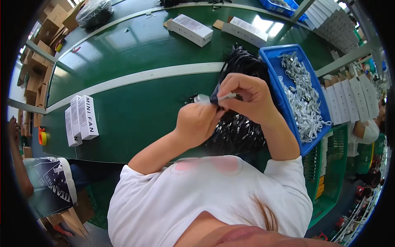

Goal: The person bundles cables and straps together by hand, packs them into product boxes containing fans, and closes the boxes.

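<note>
Both my hands meet over the green worktable (135, 107). A small white piece (203, 98) with a dark band around it is between them; its exact kind is hidden by the fingers. My left hand (195, 123) is closed on the near left side of it. From the right, my right hand (248, 96) pinches its pale end with thumb and fingers. Behind and below the hands lies a heap of black straps or cords (243, 61), with shiny small ends (238, 133) nearest my body.
At right stands a blue tray (266, 51) of white cables (302, 101). Several "MINI FAN" boxes (89, 117) stand left. Two white boxes (191, 29) with open flaps lie beyond a pale rail (144, 76). A person's sleeve (49, 185) is at left; yellow tape (42, 136) lies nearby.
</note>
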Demonstrator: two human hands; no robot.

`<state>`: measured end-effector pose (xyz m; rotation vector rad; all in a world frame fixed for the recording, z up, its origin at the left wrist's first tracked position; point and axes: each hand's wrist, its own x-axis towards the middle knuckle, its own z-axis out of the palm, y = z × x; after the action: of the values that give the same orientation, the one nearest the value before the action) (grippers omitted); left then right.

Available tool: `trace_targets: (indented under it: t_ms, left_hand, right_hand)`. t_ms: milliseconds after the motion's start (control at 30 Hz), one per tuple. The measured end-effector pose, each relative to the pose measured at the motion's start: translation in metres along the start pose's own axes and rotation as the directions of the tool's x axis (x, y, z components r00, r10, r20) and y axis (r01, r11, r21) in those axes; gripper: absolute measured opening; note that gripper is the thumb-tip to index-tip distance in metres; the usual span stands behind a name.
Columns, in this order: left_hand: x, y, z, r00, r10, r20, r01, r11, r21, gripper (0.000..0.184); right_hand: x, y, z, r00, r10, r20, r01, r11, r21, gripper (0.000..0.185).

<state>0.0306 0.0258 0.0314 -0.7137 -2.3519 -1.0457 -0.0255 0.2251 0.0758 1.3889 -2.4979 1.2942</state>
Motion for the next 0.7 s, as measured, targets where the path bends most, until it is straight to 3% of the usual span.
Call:
trace_targets:
  t_ms: [67, 100, 133, 167, 200, 233, 267, 300, 333, 400, 433, 500, 567, 600, 633, 667, 700]
  left_hand:
    - [-0.008, 0.006, -0.001, 0.996, 0.051, 0.072, -0.063, 0.984, 0.166, 0.009]
    - [-0.010, 0.004, -0.003, 0.996, 0.065, 0.063, -0.075, 0.982, 0.173, 0.009]
    - [-0.011, -0.001, -0.003, 0.992, 0.124, -0.004, -0.123, 0.991, 0.056, 0.010]
    - [-0.013, -0.006, -0.001, 0.983, 0.170, -0.073, -0.175, 0.983, -0.063, 0.010]
    - [-0.013, -0.010, 0.001, 0.967, 0.209, -0.145, -0.233, 0.956, -0.177, 0.010]
    - [-0.013, -0.011, 0.001, 0.949, 0.234, -0.210, -0.290, 0.912, -0.291, 0.011]
    - [-0.012, -0.007, 0.000, 0.989, -0.031, -0.142, -0.025, 0.926, -0.376, 0.012]
    - [-0.007, -0.003, 0.001, 0.960, -0.278, -0.044, 0.231, 0.868, -0.440, 0.013]
    - [-0.009, -0.004, 0.001, 0.971, -0.239, -0.021, 0.203, 0.865, -0.458, 0.013]
    - [-0.012, -0.015, 0.003, 0.991, -0.102, 0.083, 0.113, 0.984, -0.136, 0.013]
    - [-0.006, -0.015, 0.001, 0.995, -0.038, 0.089, 0.043, 0.998, -0.049, 0.013]
    - [-0.001, -0.023, -0.016, 0.996, -0.017, 0.089, 0.010, 0.996, 0.084, 0.013]
    - [0.010, -0.036, -0.023, 0.977, 0.051, 0.207, -0.075, 0.991, 0.110, 0.015]
    - [0.011, -0.038, -0.020, 0.980, 0.032, 0.199, -0.056, 0.992, 0.115, 0.015]
    - [0.010, -0.039, -0.014, 0.962, -0.088, 0.259, 0.151, 0.961, -0.231, 0.015]
    - [0.007, -0.040, -0.008, 0.919, -0.176, 0.352, 0.351, 0.771, -0.531, 0.015]
    - [0.005, -0.042, -0.001, 0.862, -0.214, 0.459, 0.504, 0.454, -0.735, 0.015]
  right_hand:
    - [0.003, -0.007, 0.013, 0.957, -0.105, -0.271, 0.013, 0.947, -0.322, 0.018]
    - [0.005, -0.011, 0.016, 0.954, -0.121, -0.275, 0.023, 0.943, -0.333, 0.018]
    - [0.005, -0.014, 0.018, 0.982, -0.029, -0.189, 0.035, 0.999, 0.028, 0.018]
    - [0.004, -0.016, 0.019, 0.997, 0.030, -0.065, -0.002, 0.922, 0.386, 0.017]
    - [0.005, -0.017, 0.020, 0.996, 0.041, 0.074, -0.081, 0.724, 0.685, 0.017]
    - [0.006, -0.017, 0.023, 0.978, 0.009, 0.207, -0.191, 0.427, 0.884, 0.017]
    - [0.011, -0.015, 0.030, 0.992, 0.118, -0.054, -0.040, 0.675, 0.737, 0.017]
    - [0.019, -0.011, 0.036, 0.929, 0.144, -0.341, 0.041, 0.876, 0.481, 0.017]
    - [0.026, -0.007, 0.037, 0.913, 0.154, -0.378, 0.038, 0.890, 0.455, 0.017]
    - [0.025, 0.000, 0.022, 0.822, 0.191, -0.537, -0.098, 0.976, 0.197, 0.016]
    - [0.016, 0.000, 0.011, 0.806, 0.203, -0.557, -0.119, 0.976, 0.183, 0.016]
    - [0.009, 0.002, 0.000, 0.977, 0.117, -0.180, -0.113, 0.993, 0.036, 0.014]
    - [0.009, 0.006, -0.003, 0.964, 0.049, 0.262, -0.027, 0.996, -0.088, 0.012]
    - [0.013, 0.008, -0.002, 0.959, 0.041, 0.280, -0.020, 0.997, -0.079, 0.012]
    - [0.017, 0.010, 0.001, 0.982, -0.037, 0.187, 0.028, 0.999, 0.047, 0.012]
    - [0.020, 0.011, 0.006, 0.992, -0.097, 0.082, 0.082, 0.982, 0.171, 0.012]
    - [0.023, 0.012, 0.009, 0.990, -0.140, -0.032, 0.143, 0.948, 0.285, 0.012]
